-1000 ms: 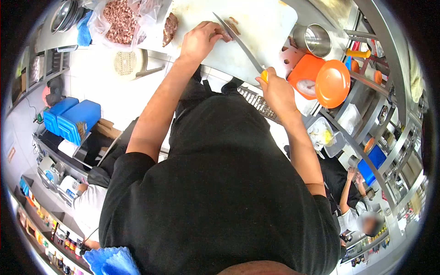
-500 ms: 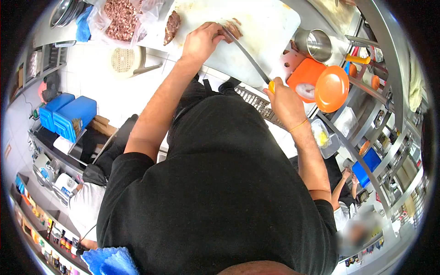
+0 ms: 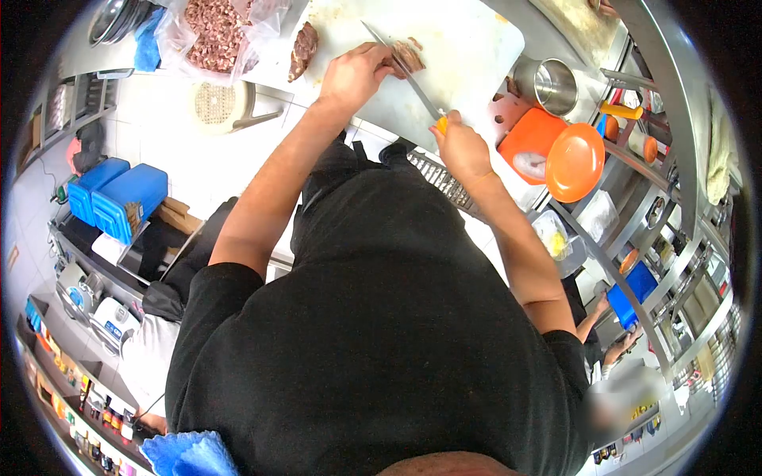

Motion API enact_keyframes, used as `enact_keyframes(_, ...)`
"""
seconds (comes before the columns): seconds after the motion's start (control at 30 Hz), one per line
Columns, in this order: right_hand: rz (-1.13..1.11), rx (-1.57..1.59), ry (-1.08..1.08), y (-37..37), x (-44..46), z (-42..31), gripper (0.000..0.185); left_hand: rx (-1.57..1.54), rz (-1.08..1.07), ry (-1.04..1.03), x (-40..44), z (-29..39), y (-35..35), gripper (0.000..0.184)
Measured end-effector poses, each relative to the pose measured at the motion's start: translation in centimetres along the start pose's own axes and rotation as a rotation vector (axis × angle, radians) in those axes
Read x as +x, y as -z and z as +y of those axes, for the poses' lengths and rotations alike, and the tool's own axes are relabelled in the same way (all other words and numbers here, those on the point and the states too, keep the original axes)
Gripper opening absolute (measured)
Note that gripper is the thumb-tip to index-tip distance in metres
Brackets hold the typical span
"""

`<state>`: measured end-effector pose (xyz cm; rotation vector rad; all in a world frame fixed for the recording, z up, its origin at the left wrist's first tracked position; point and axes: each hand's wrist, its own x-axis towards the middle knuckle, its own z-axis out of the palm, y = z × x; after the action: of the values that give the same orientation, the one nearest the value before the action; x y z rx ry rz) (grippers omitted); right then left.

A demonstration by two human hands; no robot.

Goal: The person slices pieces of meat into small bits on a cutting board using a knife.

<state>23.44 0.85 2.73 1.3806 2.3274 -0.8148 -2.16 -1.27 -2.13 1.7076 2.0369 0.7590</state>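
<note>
My right hand [image 3: 463, 151] is wrapped around the yellow handle of a knife [image 3: 413, 82]. The long blade slants up and left across the white cutting board [image 3: 468, 59], beside my left fingers. My left hand [image 3: 355, 77] is closed, its fingertips pressed on a piece of cooked meat [image 3: 408, 57] against the blade; part of the meat is hidden under the fingers. Cut slices lie just right of the blade. To the left of my left hand, a larger dark chunk of meat [image 3: 303, 51] rests on the board.
A clear bag of diced meat [image 3: 216, 36] stands at the upper left, near a blue cloth [image 3: 148, 44]. Right of the board are a steel pot [image 3: 553, 86], an orange container [image 3: 528, 135] and an orange plate [image 3: 575, 163]. A co-worker's hand [image 3: 623, 347] is near a blue bin [image 3: 633, 295].
My right hand has moved left and forward with the knife, so the blade tip now reaches past my left fingers. My left hand stays on the meat. The co-worker's hands have moved apart.
</note>
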Motion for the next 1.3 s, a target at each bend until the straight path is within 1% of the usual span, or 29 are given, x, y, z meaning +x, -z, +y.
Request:
enact_keyframes(0.17, 0.021, 0.024, 0.007, 0.7, 1.2, -1.2, 0.041, 0.012, 0.013, -0.006, -0.5, 0.4, 0.2, 0.028)
enact_keyframes(0.33, 0.077, 0.027, 0.043, 3.1, -1.8, -0.3, 0.044, -0.019, 0.109, 0.017, -1.3, 0.4, -0.3, 0.028)
enact_keyframes(0.47, -0.004, -0.065, 0.017, 4.9, -4.6, -0.1, 0.044, 0.021, 0.131, -0.009, -1.4, 0.5, 0.1, 0.024)
enact_keyframes(0.6, -0.003, -0.123, 0.037, 4.8, -6.2, 0.7, 0.042, 0.036, 0.115, -0.021, -1.2, -0.3, -0.1, 0.023)
enact_keyframes(0.7, -0.007, -0.149, 0.01, 5.2, -7.0, 0.3, 0.041, 0.045, 0.114, -0.035, -1.2, -0.5, -0.3, 0.022)
enact_keyframes(0.87, -0.016, -0.175, 0.005, 4.9, -7.0, -0.1, 0.04, 0.044, 0.151, -0.04, -1.1, -0.3, -0.3, 0.023)
enact_keyframes(1.07, -0.047, -0.153, 0.023, 4.9, -5.8, -0.1, 0.04, 0.047, 0.079, 0.016, -0.7, 0.0, 0.3, 0.024)
enact_keyframes(1.3, -0.051, -0.149, 0.0, 3.4, -4.2, -0.1, 0.04, 0.048, 0.094, -0.013, -0.6, -0.6, -0.2, 0.023)
